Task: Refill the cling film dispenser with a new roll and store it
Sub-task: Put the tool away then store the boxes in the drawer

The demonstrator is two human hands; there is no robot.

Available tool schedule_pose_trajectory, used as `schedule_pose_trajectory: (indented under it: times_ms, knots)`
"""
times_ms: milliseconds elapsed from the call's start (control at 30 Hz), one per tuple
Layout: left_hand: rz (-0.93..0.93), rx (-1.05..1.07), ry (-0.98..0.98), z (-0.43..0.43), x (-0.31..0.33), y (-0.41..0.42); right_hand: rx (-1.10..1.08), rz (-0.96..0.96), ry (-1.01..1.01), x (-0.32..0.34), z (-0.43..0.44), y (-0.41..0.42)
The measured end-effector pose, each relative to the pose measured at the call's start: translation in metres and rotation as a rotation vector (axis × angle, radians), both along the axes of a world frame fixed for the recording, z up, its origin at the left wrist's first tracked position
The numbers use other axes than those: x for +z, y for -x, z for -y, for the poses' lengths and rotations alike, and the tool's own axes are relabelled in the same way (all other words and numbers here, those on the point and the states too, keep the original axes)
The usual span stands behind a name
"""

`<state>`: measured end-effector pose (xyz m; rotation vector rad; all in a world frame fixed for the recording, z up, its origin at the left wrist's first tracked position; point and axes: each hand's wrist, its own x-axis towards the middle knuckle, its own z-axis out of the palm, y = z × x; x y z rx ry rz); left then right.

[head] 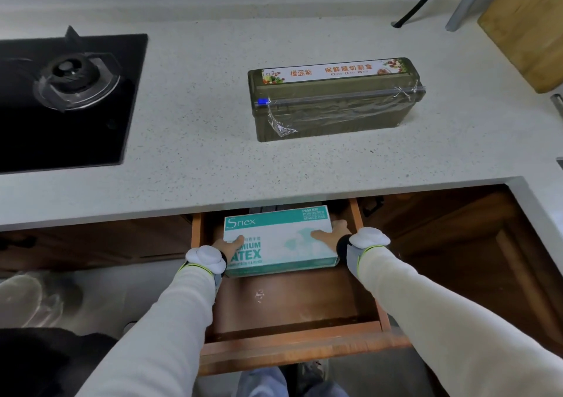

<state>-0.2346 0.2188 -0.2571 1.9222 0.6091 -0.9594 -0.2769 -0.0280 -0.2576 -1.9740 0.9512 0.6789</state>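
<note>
Both hands, left (pixel 227 246) and right (pixel 330 232), grip the latex glove box (pixel 275 239) in the open drawer (pixel 292 329); the cling film dispenser (pixel 333 99) waits on the bench at twelve o'clock. The box could snag the bench edge.

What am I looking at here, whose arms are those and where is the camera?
There is no machine here. The camera sits on a person's head and looks down at their own two arms in pale sleeves with bands at the wrists. Both hands reach into an open wooden drawer under a speckled countertop. The left hand and the right hand hold the two ends of a teal box of latex gloves, one at each end. On the countertop stands a long olive-coloured cling film dispenser, closed, with film hanging down its front. At the far left is a black gas hob, and a wooden board leans at the far right.
</note>
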Motion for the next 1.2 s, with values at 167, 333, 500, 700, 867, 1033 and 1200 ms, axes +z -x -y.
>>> schedule_pose_trajectory:
  times_ms: [167, 333, 500, 700, 867, 1033, 1200]
  knots:
    - [0.102, 0.036, -0.042, 0.009, -0.015, -0.003, -0.024, 0.043, -0.055, -0.013, -0.001, -0.005]
    - [0.13, 0.019, -0.093, 0.012, -0.034, -0.004, 0.184, -0.078, 0.076, -0.022, 0.007, -0.009]
    - [0.187, -0.023, -0.13, 0.01, -0.055, -0.009, 0.046, 0.04, -0.055, -0.037, 0.006, -0.006]
    - [0.207, -0.004, -0.114, 0.013, -0.075, -0.02, 0.091, 0.067, 0.017, -0.047, 0.011, -0.012]
    - [0.205, -0.087, -0.168, 0.014, -0.088, -0.029, 0.131, 0.054, 0.052, -0.053, 0.014, -0.021]
    - [0.218, -0.235, -0.245, 0.011, -0.097, -0.039, 0.087, 0.07, -0.005, -0.058, 0.013, -0.024]
    - [0.193, -0.286, -0.248, 0.011, -0.1, -0.045, 0.055, 0.091, -0.042, -0.062, 0.013, -0.028]
